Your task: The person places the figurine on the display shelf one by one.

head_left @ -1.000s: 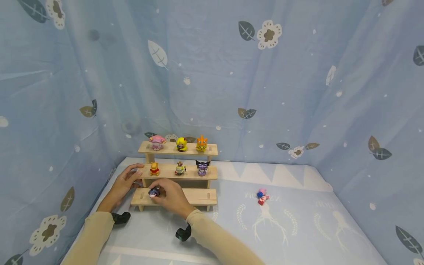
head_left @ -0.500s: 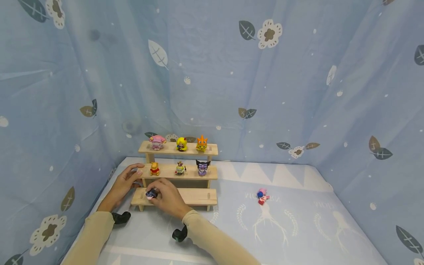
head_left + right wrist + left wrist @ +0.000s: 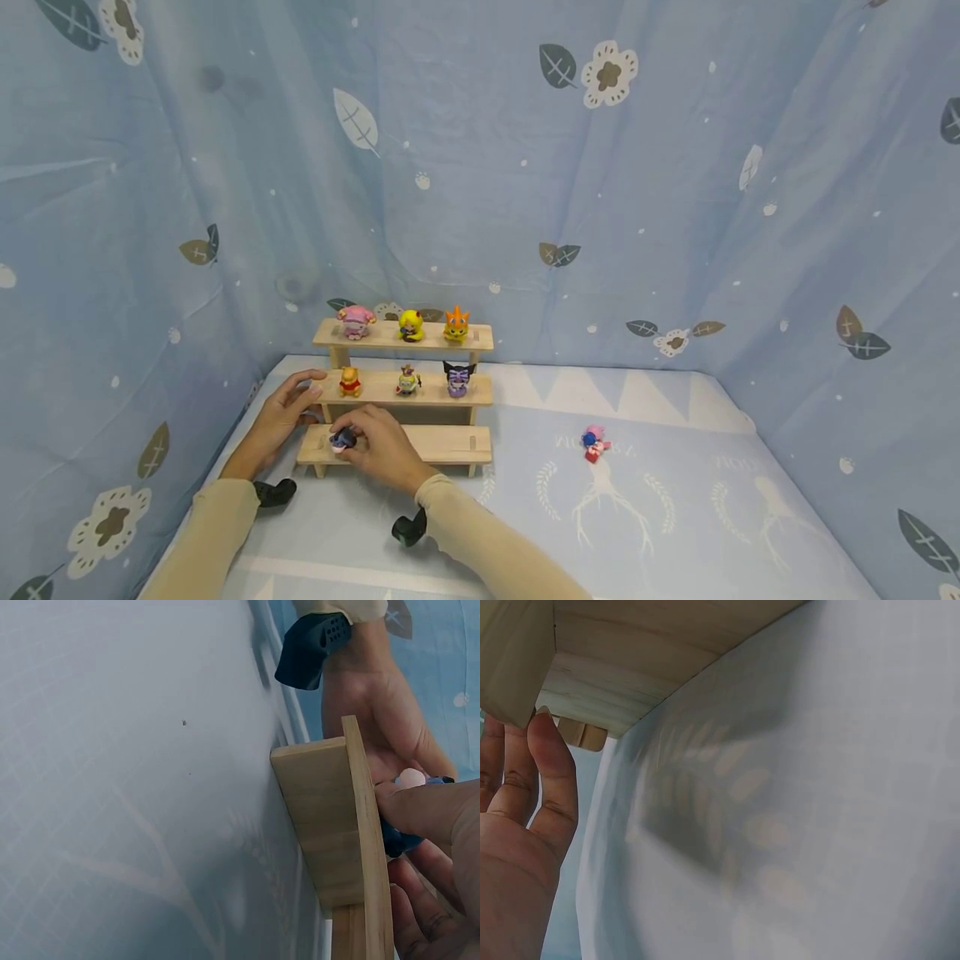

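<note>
My right hand [image 3: 384, 447] pinches a small dark blue donkey figurine [image 3: 342, 440] with a pale pink muzzle, at the left end of the lowest step of a three-step wooden display stand [image 3: 450, 444]. In the right wrist view the thumb and fingers partly cover the figurine [image 3: 403, 838], right beside the edge of the board [image 3: 365, 847]. My left hand [image 3: 279, 418] grips the left end of the stand's middle step. Its fingertips meet the wood [image 3: 517, 667] in the left wrist view, where the thumb is hidden.
The top step carries pink [image 3: 356, 322], yellow [image 3: 411, 327] and orange [image 3: 457, 325] figurines. On the middle step stand a bear [image 3: 349, 382], a yellow one [image 3: 407, 381] and a black-and-purple one [image 3: 458, 379]. A pink-blue-red figurine [image 3: 594, 444] lies right on the cloth. Curtains [image 3: 480, 167] surround the table.
My right hand has shifted slightly left along the lowest step with the donkey figurine, which has turned a little. My left hand keeps its place on the stand.
</note>
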The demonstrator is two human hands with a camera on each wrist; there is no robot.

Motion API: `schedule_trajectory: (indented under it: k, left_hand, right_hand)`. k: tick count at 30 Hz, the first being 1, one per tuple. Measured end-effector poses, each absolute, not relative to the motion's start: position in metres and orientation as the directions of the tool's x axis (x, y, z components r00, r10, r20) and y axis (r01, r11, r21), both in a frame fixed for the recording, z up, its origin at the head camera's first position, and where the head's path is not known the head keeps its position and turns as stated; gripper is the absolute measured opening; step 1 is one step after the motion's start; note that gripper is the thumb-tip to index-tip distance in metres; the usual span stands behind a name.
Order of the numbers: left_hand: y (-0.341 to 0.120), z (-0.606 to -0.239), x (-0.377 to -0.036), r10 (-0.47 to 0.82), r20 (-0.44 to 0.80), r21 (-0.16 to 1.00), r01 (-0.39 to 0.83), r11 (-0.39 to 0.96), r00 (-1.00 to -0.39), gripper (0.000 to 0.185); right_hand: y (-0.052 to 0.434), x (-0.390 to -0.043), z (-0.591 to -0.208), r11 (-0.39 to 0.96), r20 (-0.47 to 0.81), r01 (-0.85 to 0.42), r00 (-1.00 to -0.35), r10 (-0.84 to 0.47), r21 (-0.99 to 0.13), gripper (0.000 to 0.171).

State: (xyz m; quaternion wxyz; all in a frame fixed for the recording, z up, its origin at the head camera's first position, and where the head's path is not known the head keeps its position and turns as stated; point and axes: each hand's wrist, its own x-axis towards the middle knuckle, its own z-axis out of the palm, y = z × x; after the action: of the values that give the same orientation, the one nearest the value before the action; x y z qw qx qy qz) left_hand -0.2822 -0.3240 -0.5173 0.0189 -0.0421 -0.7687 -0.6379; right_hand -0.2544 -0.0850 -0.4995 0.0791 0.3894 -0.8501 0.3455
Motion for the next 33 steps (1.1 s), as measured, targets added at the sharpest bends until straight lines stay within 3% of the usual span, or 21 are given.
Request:
schedule_trajectory:
  k: [9, 17, 23, 33]
  left_hand:
    - [-0.325, -0.521, -0.288, 0.046, 0.080, 0.977, 0.087, 0.195, -0.996, 0.048]
    - [-0.322, -0.517, -0.282, 0.025, 0.091, 0.972, 0.094, 0.216, -0.996, 0.054]
    - [-0.321, -0.518, -0.283, 0.012, 0.091, 0.969, 0.091, 0.230, -0.996, 0.054]
    - [-0.320, -0.517, -0.282, 0.008, 0.087, 0.971, 0.086, 0.222, -0.996, 0.053]
  right_hand:
    - [-0.075, -0.257, -0.497, 0.402, 0.404, -0.728, -0.658, -0.635, -0.555, 0.040]
    - [-0.048, -0.257, -0.492, 0.320, 0.393, -0.688, -0.667, -0.633, -0.652, 0.038]
    - [-0.018, -0.257, -0.488, 0.305, 0.405, -0.694, -0.659, -0.634, -0.652, 0.036]
    - [0.032, -0.254, -0.480, 0.356, 0.385, -0.636, -0.730, -0.564, -0.684, 0.030]
